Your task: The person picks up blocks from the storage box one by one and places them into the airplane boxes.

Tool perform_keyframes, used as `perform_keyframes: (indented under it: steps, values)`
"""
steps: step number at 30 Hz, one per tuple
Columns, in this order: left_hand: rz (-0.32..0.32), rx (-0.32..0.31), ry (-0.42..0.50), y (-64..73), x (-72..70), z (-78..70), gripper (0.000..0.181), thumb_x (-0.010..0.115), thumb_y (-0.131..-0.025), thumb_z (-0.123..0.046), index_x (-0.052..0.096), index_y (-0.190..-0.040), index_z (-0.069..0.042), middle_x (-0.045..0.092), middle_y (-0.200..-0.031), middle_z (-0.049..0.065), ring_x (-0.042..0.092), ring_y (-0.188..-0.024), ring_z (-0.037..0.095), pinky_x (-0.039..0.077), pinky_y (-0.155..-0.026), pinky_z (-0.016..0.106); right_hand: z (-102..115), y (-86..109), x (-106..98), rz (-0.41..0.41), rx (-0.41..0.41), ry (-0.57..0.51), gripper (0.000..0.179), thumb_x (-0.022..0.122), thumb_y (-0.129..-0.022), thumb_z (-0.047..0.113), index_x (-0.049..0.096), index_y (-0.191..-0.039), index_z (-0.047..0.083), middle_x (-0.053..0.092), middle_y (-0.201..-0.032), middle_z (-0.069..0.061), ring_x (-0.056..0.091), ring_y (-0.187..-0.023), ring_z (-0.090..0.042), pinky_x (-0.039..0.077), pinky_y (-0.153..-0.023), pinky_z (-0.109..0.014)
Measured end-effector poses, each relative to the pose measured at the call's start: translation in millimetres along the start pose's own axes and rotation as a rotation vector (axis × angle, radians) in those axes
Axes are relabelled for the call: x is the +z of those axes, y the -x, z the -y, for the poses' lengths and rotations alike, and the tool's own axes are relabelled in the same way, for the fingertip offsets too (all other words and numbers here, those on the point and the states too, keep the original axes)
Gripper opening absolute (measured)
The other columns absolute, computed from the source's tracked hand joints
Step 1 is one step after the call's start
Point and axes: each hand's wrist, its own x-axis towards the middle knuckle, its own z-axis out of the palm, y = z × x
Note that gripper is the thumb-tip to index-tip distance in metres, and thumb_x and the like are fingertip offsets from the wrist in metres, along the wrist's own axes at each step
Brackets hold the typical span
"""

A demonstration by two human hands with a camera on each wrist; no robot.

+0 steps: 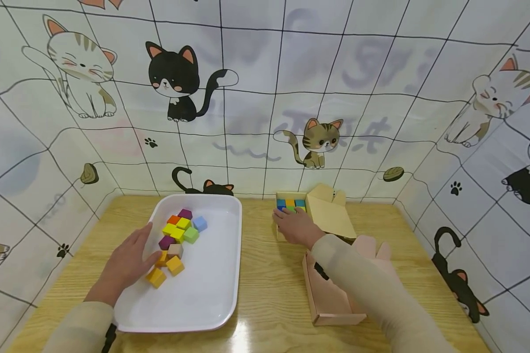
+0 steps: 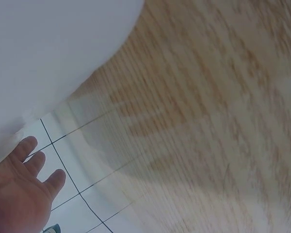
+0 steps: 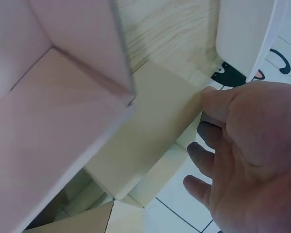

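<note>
My left hand (image 1: pixel 124 262) rests at the left rim of a white tray (image 1: pixel 207 301), fingers extended, thumb beside an orange cube (image 1: pixel 162 258). In the left wrist view that hand (image 2: pixel 24 189) has loose fingers along the tray's underside. Loose in the tray lie several coloured cubes, among them a light blue cube (image 1: pixel 200 224) and a green cube (image 1: pixel 191 235). At the back, my right hand (image 1: pixel 298 227) reaches over a pale yellow box (image 1: pixel 280 237) with rows of coloured cubes (image 1: pixel 290 202) inside. Its fingers look relaxed in the right wrist view, with no cube visible between them.
The yellow box's lid (image 1: pixel 331 215) is folded out to the right. Nearer me stands an open pink box (image 1: pixel 335 319), partly under my right forearm. Both boxes and the tray are on a wooden table (image 1: pixel 265 274), with a cat-patterned sheet (image 1: pixel 256 113) behind and at the sides.
</note>
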Motion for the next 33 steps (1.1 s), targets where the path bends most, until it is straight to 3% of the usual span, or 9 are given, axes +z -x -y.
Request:
perform_keyframes:
  steps: [8, 17, 33]
  values:
    - [-0.005, 0.007, -0.005, -0.2, 0.5, 1.0, 0.094, 0.065, -0.089, -0.044, 0.009, -0.157, -0.011, 0.029, -0.152, 0.029, 0.03, -0.136, 0.055, 0.033, -0.101, 0.073, -17.2, -0.4, 10.2, -0.026, 0.015, -0.037, 0.051, 0.041, -0.105, 0.027, 0.03, -0.153, 0.013, 0.026, -0.162, -0.002, 0.034, -0.147, -0.022, 0.042, -0.112, -0.048]
    - [0.0, 0.008, 0.006, 0.1, -0.9, -1.3, 0.095, 0.065, -0.09, -0.044, 0.008, -0.157, -0.011, 0.028, -0.153, 0.029, 0.031, -0.136, 0.055, 0.034, -0.102, 0.071, -41.3, 14.5, 26.7, -0.082, 0.06, 0.038, 0.052, 0.048, -0.102, 0.027, 0.036, -0.15, 0.012, 0.034, -0.159, -0.003, 0.044, -0.14, -0.02, 0.054, -0.087, -0.04]
    - [-0.009, 0.019, 0.015, 0.0, -0.6, -1.0, 0.096, 0.065, -0.089, -0.045, 0.008, -0.158, -0.012, 0.029, -0.152, 0.029, 0.032, -0.134, 0.055, 0.036, -0.097, 0.073, -69.7, 39.2, 43.5, -0.098, 0.122, -0.003, 0.048, 0.053, -0.1, 0.022, 0.043, -0.146, 0.01, 0.04, -0.155, -0.007, 0.05, -0.135, -0.027, 0.052, -0.095, -0.046]
